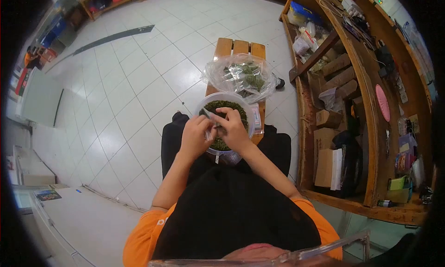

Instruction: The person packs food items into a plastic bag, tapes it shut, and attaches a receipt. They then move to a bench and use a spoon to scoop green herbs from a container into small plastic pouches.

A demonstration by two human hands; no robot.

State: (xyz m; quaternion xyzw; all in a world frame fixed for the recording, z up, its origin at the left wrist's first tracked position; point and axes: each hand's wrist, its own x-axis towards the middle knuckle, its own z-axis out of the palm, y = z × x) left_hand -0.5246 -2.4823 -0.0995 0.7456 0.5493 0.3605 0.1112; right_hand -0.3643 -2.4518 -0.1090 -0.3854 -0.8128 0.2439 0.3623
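Observation:
A round, clear plastic tub [251, 110] full of dark green chopped leaves [225, 144] stands between my knees at the near end of a wooden bench. Over the tub, my left hand [195, 133] is closed, its fingertips on a small, clear plastic bag [207, 134]. My right hand [233, 131] is beside it, fingers bent and thumb reaching toward the left fingertips; it seems to pinch the same bag, with blur and fingers hiding the exact contact. Just beyond the tub lies a large clear plastic bag [218, 76] with green leaves inside.
The slatted wooden bench [241, 47] runs away from me. To the right stands a wooden shelf unit [366, 151] holding cardboard boxes [324, 166] and bags. White cabinets [88, 216] are at the lower left. A person [32, 58] is far off at left.

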